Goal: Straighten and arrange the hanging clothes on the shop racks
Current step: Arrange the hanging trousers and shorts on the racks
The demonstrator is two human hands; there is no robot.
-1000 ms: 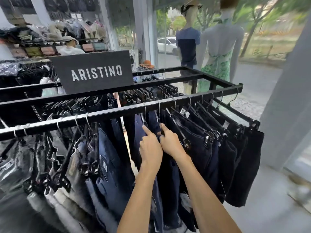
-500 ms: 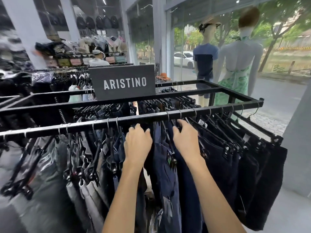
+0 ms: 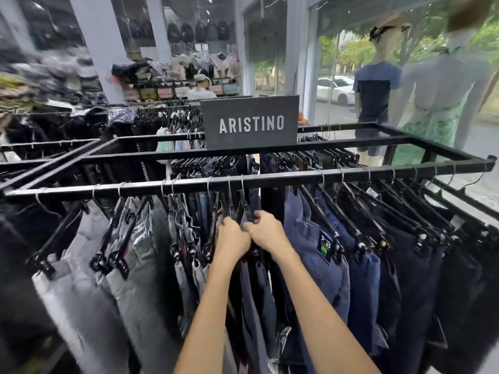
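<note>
A black metal rack point(image 3: 297, 178) runs across the view, hung with trousers on black clip hangers. Grey jeans point(image 3: 135, 279) hang at the left, blue trousers point(image 3: 307, 244) with a tag just right of centre, dark ones point(image 3: 421, 279) further right. My left hand point(image 3: 232, 241) and my right hand point(image 3: 267, 233) sit side by side under the rail. Both grip the black clip hanger point(image 3: 247, 209) of a dark pair point(image 3: 256, 306), fingers curled over its top edge. A gap in the row opens to the right of my hands.
A dark sign reading ARISTINO point(image 3: 251, 122) stands on the rack's middle bar. Two mannequins point(image 3: 378, 85) stand by the glass front at the right. More racks point(image 3: 54, 147) and shelves of caps and bags point(image 3: 194, 68) fill the left and back.
My hands came together and slid left along the rail onto one hanger. The camera swung left, so the rack and sign shifted to the right in view.
</note>
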